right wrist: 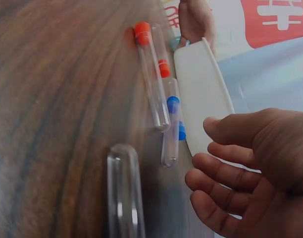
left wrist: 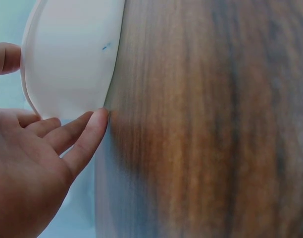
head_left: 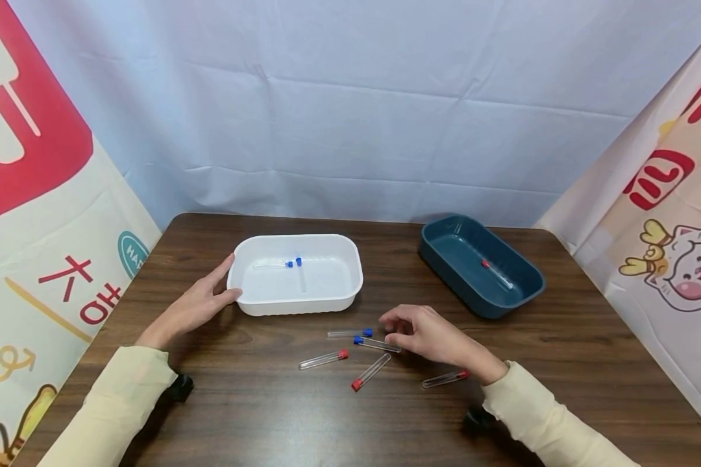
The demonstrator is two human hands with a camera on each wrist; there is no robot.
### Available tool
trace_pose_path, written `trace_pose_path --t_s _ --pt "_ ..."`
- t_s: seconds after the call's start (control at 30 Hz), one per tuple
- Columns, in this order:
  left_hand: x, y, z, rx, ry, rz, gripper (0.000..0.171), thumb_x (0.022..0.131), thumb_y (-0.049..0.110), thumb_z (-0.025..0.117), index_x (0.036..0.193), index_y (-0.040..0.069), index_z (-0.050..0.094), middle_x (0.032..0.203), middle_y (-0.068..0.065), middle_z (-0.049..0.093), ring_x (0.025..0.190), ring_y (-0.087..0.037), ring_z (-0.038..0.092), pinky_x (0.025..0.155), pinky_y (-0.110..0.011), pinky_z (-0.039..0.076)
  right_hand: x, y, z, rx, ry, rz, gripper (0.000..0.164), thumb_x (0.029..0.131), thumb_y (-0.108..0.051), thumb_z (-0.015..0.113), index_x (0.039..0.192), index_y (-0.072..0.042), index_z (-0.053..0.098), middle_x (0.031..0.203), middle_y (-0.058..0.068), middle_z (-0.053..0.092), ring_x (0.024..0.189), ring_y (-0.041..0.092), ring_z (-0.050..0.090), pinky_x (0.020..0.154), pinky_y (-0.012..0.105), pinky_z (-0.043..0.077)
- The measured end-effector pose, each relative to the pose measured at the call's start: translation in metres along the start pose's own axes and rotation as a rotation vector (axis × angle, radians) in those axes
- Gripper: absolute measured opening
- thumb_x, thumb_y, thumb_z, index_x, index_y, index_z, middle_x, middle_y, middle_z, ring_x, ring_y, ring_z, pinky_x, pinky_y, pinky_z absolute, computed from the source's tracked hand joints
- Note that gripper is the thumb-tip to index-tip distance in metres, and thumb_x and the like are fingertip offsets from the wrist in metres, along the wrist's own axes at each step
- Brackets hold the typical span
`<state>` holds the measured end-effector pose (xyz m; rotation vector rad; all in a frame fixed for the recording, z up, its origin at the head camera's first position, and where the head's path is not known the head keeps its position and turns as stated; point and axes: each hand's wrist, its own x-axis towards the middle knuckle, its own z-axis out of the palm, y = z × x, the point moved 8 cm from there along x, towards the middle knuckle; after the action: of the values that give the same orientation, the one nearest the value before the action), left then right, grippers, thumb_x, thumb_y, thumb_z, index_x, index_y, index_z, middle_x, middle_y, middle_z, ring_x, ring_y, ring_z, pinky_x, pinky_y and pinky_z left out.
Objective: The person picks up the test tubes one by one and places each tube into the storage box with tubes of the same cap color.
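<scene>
My left hand (head_left: pixel 195 308) rests against the left end of a white plastic basin (head_left: pixel 298 308), fingers fairly straight along its wall, as the left wrist view also shows. Two blue-capped test tubes (head_left: pixel 272 266) lie inside it. Over the table, my right hand (head_left: pixel 426 332) has its fingers loosely bent and holds nothing. Just beside its fingertips is a blue-capped test tube (head_left: pixel 380 344), with another blue-capped tube (head_left: pixel 344 334) behind it. Three red-capped tubes lie around: one at left (head_left: pixel 322 360), one nearer me (head_left: pixel 371 372), one below the right wrist (head_left: pixel 444 379).
A dark teal basin (head_left: pixel 444 275) stands at the back right, with one red-capped tube (head_left: pixel 498 274) in it. The brown wooden table (head_left: pixel 257 415) ends at a pale hanging cloth (head_left: pixel 350 130). Printed cloths (head_left: pixel 672 227) hang at both sides.
</scene>
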<state>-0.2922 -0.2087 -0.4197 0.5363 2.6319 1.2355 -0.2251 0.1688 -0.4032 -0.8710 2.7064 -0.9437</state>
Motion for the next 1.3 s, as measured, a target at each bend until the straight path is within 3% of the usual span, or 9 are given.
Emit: trace_pose_path --t_s 0.33,0.97,1.3 --pt "0.000 -0.001 0.001 0.004 0.004 0.003 0.082 0.108 0.031 0.055 0.166 0.007 0.002 0.172 -0.016 0.004 0.155 -0.043 0.015 0.118 -0.064 0.023 0.000 0.002 0.009 -0.013 -0.020 0.044 0.022 0.094 -0.011 0.077 0.114 -0.003 0.073 0.090 -0.008 0.065 0.078 0.005 0.057 0.067 0.024 0.052" --pt "0.000 0.000 0.000 0.001 0.008 0.010 0.081 0.108 0.030 0.055 0.166 0.006 0.002 0.172 -0.016 0.003 0.154 -0.043 0.016 0.119 -0.063 0.023 0.001 0.003 0.014 -0.025 -0.017 0.007 0.017 0.093 -0.009 0.077 0.110 -0.006 0.075 0.083 -0.010 0.062 0.073 0.003 0.055 0.064 0.024 0.049" --pt "-0.001 0.000 0.000 0.005 0.009 -0.003 0.082 0.108 0.032 0.055 0.167 0.009 0.002 0.172 -0.016 0.004 0.153 -0.043 0.020 0.118 -0.063 0.025 -0.003 0.005 0.014 -0.063 -0.025 -0.010 0.010 0.094 -0.009 0.077 0.104 -0.011 0.079 0.095 -0.007 0.070 0.082 0.004 0.059 0.072 0.027 0.054"
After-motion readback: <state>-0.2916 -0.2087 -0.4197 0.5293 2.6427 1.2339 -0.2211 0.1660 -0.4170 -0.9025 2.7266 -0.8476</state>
